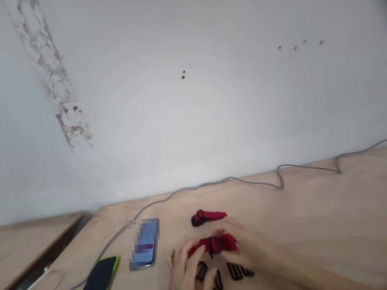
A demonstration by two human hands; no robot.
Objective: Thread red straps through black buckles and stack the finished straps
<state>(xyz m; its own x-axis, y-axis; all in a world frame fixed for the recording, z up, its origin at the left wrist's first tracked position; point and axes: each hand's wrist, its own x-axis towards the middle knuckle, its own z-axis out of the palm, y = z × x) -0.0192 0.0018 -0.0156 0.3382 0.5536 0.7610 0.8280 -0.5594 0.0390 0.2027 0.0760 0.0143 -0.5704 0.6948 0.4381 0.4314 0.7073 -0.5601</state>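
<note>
A red webbing strap with a black slide buckle (214,245) lies across the space between my hands. My right hand (247,250) has its fingers above and its thumb below the strap's right end, gripping it, slightly blurred. At the strap's left end is my left hand (186,270), its curved fingers apart and fingertips near the webbing. Between that hand's thumb and fingers, a black buckle (200,271) shows on the table, with another black buckle (218,280) beside the thumb. Under the right hand lies a rectangular black slide buckle (235,271), next to a similar, partly hidden piece.
Behind my hands lies a second red strap (215,215) with black buckles. A phone with a pixelated screen (145,243) and a green-cased phone (95,286) are to the left. A grey cable (246,182) runs along the wooden table (336,214) near the white wall.
</note>
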